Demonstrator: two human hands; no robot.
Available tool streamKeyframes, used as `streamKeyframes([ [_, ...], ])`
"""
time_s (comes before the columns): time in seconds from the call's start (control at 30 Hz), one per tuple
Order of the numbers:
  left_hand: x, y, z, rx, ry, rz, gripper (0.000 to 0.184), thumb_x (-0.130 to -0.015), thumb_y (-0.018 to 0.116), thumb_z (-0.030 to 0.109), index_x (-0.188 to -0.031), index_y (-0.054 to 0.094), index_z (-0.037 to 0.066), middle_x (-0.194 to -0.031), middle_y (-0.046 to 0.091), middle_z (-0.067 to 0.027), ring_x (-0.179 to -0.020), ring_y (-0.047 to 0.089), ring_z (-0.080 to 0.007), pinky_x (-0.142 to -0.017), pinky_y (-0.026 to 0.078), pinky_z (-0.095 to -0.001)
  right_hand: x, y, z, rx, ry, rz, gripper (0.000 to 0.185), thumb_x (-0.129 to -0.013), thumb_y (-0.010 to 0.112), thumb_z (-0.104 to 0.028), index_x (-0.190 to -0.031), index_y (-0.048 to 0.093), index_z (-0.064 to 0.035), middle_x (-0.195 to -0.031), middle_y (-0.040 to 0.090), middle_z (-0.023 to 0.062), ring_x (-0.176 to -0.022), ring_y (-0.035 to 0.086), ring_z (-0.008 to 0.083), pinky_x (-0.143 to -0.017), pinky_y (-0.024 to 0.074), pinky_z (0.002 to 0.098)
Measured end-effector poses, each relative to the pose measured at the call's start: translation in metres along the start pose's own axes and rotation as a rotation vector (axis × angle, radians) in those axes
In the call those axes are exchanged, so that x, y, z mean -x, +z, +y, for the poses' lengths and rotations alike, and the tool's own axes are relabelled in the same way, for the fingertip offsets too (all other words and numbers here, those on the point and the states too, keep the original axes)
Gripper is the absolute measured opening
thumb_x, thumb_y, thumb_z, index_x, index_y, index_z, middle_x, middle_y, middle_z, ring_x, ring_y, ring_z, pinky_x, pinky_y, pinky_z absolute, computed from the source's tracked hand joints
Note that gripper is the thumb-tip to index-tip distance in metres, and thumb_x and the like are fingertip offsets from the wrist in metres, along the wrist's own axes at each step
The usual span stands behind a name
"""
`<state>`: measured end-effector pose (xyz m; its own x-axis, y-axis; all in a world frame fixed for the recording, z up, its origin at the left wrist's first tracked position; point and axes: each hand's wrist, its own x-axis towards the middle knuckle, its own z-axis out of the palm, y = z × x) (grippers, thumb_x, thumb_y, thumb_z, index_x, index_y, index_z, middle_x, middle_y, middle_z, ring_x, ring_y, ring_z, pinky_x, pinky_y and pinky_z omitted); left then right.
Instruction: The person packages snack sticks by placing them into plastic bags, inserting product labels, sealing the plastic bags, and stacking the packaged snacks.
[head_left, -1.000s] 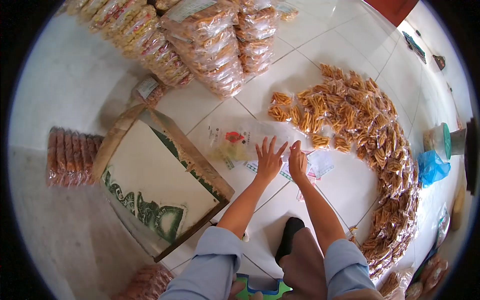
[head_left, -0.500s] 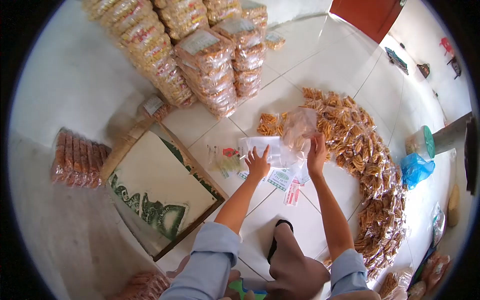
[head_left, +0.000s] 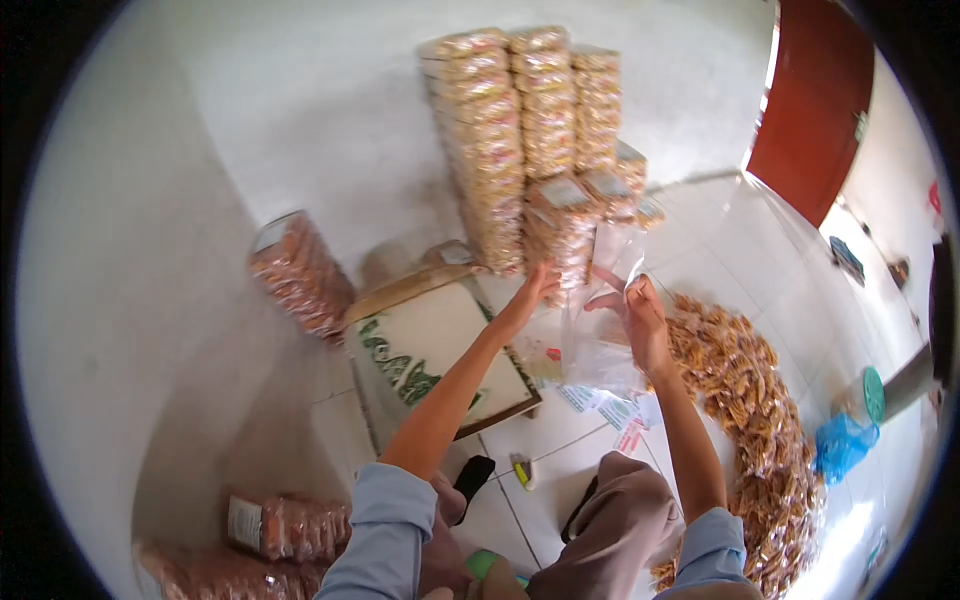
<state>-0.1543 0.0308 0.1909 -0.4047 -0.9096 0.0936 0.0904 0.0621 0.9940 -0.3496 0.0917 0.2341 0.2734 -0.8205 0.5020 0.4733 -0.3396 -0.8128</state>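
A clear plastic bag [head_left: 598, 355] hangs upright in front of me, raised above the floor. My right hand [head_left: 645, 315] grips its right side near the top, thumb in front and the other fingers showing through the film. At the bag's left edge, my left hand [head_left: 538, 288] has its fingers bent against the film; the fingertips are partly blurred. Below the bag, printed paper labels [head_left: 618, 411] in green and a red one [head_left: 629, 437] lie spread on the tiles. Nothing shows inside the bag.
Filled snack bags [head_left: 745, 385] curve along the right floor. A low table [head_left: 455, 345] with a green-patterned top stands left. Tall stacks of packed snacks [head_left: 490, 150] lean near the wall. Brown packs [head_left: 300, 275] stand left. A blue plastic bag [head_left: 845, 445] and green-lidded container [head_left: 873, 396] sit right.
Both hands have risen from the floor with the clear bag, which now hangs between them. My left hand has left the pile of flat bags. The view has tilted up and turned left.
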Motion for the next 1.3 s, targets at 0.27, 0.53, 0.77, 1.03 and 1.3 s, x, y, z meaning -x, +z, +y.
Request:
streamKeyframes([
  [0.27, 0.119, -0.092, -0.010, 0.324, 0.126, 0.216, 0.059, -0.086, 0.051, 0.039, -0.134, 0.030, 0.012, -0.105, 0.056, -0.0039, -0.101, 0.050, -0.0130, -0.088, 0.036, -0.0290, -0.019, 0.103, 0.057, -0.169, 0.136, -0.097, 0.019, -0.087, 0.047, -0.026, -0.081, 0.039, -0.0099, -0.095, 0.056, 0.0112, -0.089, 0.057, 0.0281, -0.078, 0.0451, 0.0394],
  [0.53, 0.181, -0.172, 0.020, -0.182, 0.150, 0.759, 0.017, -0.081, 0.061, 0.017, -0.095, 0.062, 0.008, -0.077, 0.061, 0.0022, -0.073, 0.052, -0.0054, -0.066, 0.037, -0.0186, -0.057, 0.122, 0.160, 0.974, 0.057, 0.158, 0.015, -0.087, 0.052, -0.018, -0.081, 0.057, -0.0041, -0.067, 0.053, 0.0005, -0.059, 0.046, 0.0085, -0.053, 0.0378, 0.0251],
  [0.77, 0.199, -0.175, 0.042, -0.462, 0.343, 0.867, 0.009, -0.077, 0.061, 0.008, -0.085, 0.064, 0.005, -0.080, 0.064, -0.0015, -0.071, 0.056, -0.0059, -0.061, 0.042, -0.0212, -0.071, 0.151, 0.138, 0.197, 0.006, 0.029, 0.021, -0.090, 0.046, -0.018, -0.091, 0.057, -0.0008, -0.077, 0.059, 0.0075, -0.071, 0.057, 0.0131, -0.067, 0.0463, 0.0273],
  [1.03, 0.223, -0.162, -0.111, -0.485, 0.265, 0.806, 0.021, -0.075, 0.051, -0.009, -0.086, 0.064, 0.004, -0.097, 0.063, -0.0065, -0.085, 0.061, -0.0160, -0.072, 0.046, -0.0251, -0.004, 0.084, 0.242, 0.147, 0.679, 0.003, 0.021, -0.088, 0.048, -0.020, -0.094, 0.055, -0.0007, -0.090, 0.061, 0.0096, -0.077, 0.061, 0.0174, -0.072, 0.0475, 0.0266],
  [1.3, 0.238, -0.160, -0.216, -0.830, 0.062, 0.741, 0.016, -0.077, 0.052, 0.001, -0.081, 0.065, 0.010, -0.100, 0.060, -0.0050, -0.107, 0.045, -0.0280, -0.090, 0.035, -0.0404, 0.048, 0.070, 0.336, 0.873, 0.473, -0.108, 0.022, -0.073, 0.059, -0.004, -0.095, 0.054, -0.0045, -0.093, 0.055, 0.0110, -0.075, 0.060, 0.0218, -0.065, 0.0481, 0.0295],
])
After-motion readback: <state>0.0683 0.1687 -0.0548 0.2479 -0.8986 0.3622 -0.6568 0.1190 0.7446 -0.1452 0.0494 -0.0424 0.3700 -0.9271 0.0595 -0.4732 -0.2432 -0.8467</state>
